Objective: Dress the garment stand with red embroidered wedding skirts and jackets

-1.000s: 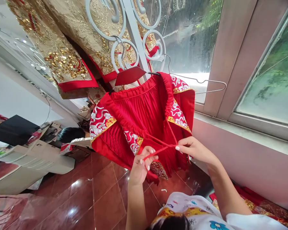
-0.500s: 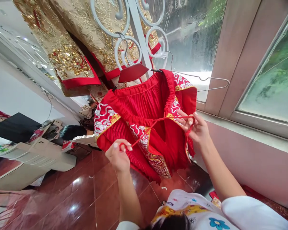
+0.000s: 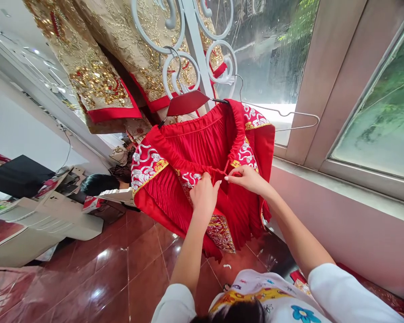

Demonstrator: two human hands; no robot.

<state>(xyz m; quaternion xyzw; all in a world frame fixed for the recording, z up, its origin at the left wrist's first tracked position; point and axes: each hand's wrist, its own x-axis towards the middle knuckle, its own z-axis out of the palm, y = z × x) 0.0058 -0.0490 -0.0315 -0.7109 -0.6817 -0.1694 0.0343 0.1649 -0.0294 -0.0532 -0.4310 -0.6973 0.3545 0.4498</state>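
A red pleated skirt point(image 3: 202, 143) with silver and gold embroidered panels hangs by its gathered waistband from a hanger point(image 3: 187, 102) with a dark red middle. At the front of the waistband, my left hand point(image 3: 204, 194) and my right hand point(image 3: 248, 179) are close together, fingers closed in a pinch. Between them is the red drawstring point(image 3: 226, 168), which crosses at the waistband opening. My fingertips cover most of the cord, and I cannot make out whether it is knotted.
A white scrolled metal rack point(image 3: 199, 49) bears the hanger, with a bare wire hanger point(image 3: 289, 114) beside it. Gold sequined garments point(image 3: 97, 80) hang behind. To the right is a window ledge point(image 3: 323, 179); at left, a person's dark-haired head point(image 3: 99, 184) near a cluttered desk point(image 3: 67, 215).
Both hands have come inward from stretching the drawstring wide to meeting at the front of the waistband. The skirt stays on its hanger.
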